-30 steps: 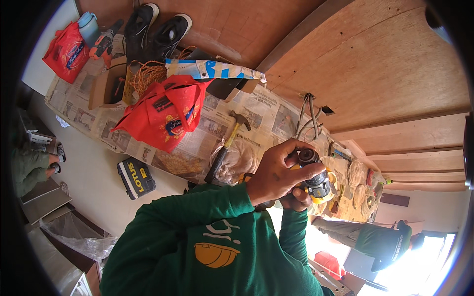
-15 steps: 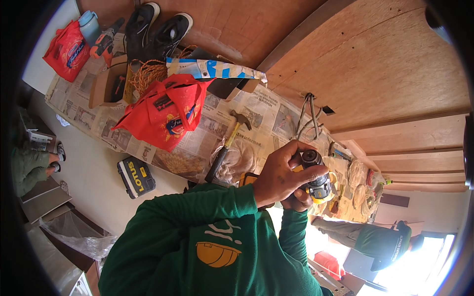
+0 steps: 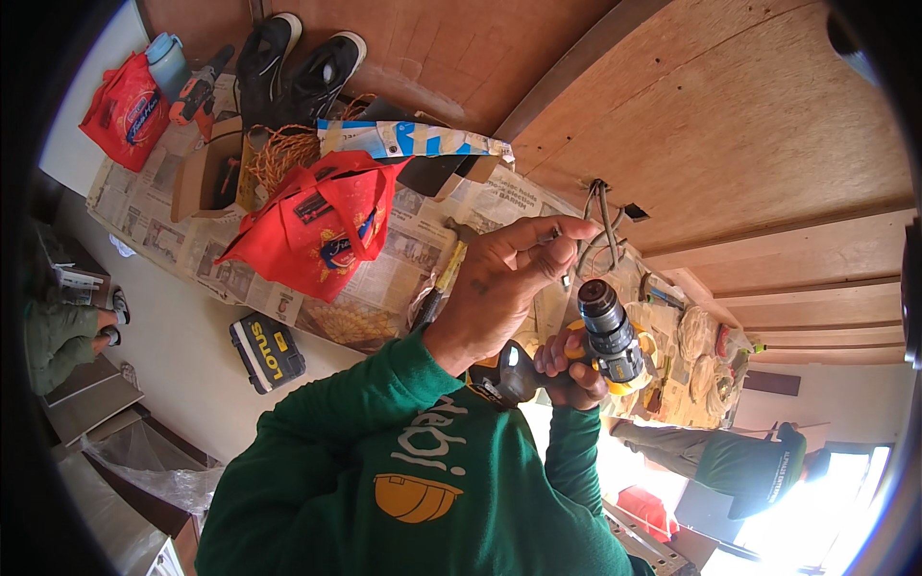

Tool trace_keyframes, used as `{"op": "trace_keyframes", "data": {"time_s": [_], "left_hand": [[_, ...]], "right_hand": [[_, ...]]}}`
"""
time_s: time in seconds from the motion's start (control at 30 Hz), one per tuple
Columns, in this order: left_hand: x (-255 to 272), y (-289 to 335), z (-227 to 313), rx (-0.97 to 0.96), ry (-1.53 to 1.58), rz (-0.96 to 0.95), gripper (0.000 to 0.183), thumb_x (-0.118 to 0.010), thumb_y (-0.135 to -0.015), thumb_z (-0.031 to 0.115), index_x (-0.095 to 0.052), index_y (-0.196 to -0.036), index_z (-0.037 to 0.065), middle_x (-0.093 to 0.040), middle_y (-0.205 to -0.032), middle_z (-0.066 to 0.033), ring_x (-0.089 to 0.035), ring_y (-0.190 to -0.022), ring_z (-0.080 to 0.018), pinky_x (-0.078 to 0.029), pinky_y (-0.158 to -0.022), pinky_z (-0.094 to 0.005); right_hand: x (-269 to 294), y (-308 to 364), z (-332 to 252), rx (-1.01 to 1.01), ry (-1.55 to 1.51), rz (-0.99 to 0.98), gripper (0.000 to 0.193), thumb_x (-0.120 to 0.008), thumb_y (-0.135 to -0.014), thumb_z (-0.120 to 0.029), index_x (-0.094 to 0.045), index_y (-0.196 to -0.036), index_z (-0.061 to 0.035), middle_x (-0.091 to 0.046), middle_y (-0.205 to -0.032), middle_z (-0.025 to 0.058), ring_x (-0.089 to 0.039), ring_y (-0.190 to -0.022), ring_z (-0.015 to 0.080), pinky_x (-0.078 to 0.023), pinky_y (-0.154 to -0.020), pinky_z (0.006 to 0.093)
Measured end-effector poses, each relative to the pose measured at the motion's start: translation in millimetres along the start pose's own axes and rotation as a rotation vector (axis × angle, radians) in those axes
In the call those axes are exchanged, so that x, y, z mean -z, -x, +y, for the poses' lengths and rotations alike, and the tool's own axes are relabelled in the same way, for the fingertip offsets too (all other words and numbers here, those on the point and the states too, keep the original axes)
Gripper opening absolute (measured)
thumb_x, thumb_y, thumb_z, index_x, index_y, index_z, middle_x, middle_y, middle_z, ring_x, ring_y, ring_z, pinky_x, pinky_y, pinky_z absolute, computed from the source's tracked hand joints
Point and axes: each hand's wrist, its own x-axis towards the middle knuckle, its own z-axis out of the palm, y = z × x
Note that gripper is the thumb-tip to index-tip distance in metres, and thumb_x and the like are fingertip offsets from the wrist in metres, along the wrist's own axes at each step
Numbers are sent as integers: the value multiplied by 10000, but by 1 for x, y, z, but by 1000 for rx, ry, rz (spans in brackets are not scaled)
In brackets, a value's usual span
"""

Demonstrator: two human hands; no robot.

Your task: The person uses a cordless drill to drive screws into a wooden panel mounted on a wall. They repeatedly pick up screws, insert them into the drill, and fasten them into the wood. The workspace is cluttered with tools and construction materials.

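My right hand point(image 3: 574, 372) is wrapped round the grip of a yellow-and-black cordless drill point(image 3: 615, 348), whose black chuck points up and away from me. Its battery end shows by my chest. Above and left of the chuck, apart from it, my left hand point(image 3: 504, 280) is raised with thumb and forefinger pinched together. Whatever is between those fingertips is too small to make out. Behind the left wrist lies a claw hammer point(image 3: 448, 271), partly hidden, on a newspaper-covered surface point(image 3: 384, 305).
Red bags point(image 3: 317, 226), a cardboard box point(image 3: 205, 175), orange cord point(image 3: 286, 154), black shoes point(image 3: 322, 79) and another drill point(image 3: 199, 94) crowd the left side. Grey cables point(image 3: 605, 226) stick out of the wooden panel point(image 3: 759, 125). A black case point(image 3: 267, 351) stands on the floor. Other people point(image 3: 744, 470) are nearby.
My left hand has let go of the drill's chuck and moved up and left, its fingers now pinched. The drill stays in my right hand, slightly shifted, with its chuck uncovered.
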Motion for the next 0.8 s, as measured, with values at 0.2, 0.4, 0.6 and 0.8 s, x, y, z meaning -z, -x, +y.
{"op": "trace_keyframes", "data": {"time_s": [0.2, 0.4, 0.6, 0.8], "left_hand": [[-3, 3, -18, -4, 47, 71, 320, -658, -950, 280, -649, -1173, 51, -642, -1012, -21, -586, -931, -96, -480, -891, -290], [-4, -1, -27, -36, 144, 121, 309, -657, -952, 283, -638, -1157, 53, -630, -949, -12, -585, -912, -88, -483, -869, -279], [-6, 3, -39, -1, 51, 68, 313, -648, -962, 274, -626, -1158, 32, -630, -959, -10, -581, -906, -80, -472, -854, -253], [-2, 5, -47, -14, 62, 79, 427, -602, -983, 357, -556, -1272, 46, -610, -1065, -23, -562, -1000, -91, -460, -878, -273]], "right_hand": [[-2, -1, -2, -22, -11, -37, 376, -730, -722, -166, -544, -1032, -66, -546, -817, 44, -545, -740, 176, -436, -721, 339], [0, -1, 0, -34, -16, -67, 381, -724, -737, -156, -537, -1055, -62, -552, -826, 43, -548, -747, 170, -438, -739, 337], [-3, -3, 1, -50, -19, -69, 380, -716, -742, -160, -533, -1059, -58, -559, -824, 44, -559, -750, 172, -446, -746, 333], [-2, -4, 1, -50, 5, -55, 389, -714, -731, -159, -527, -1057, -60, -562, -813, 44, -565, -753, 174, -449, -747, 331]]}}
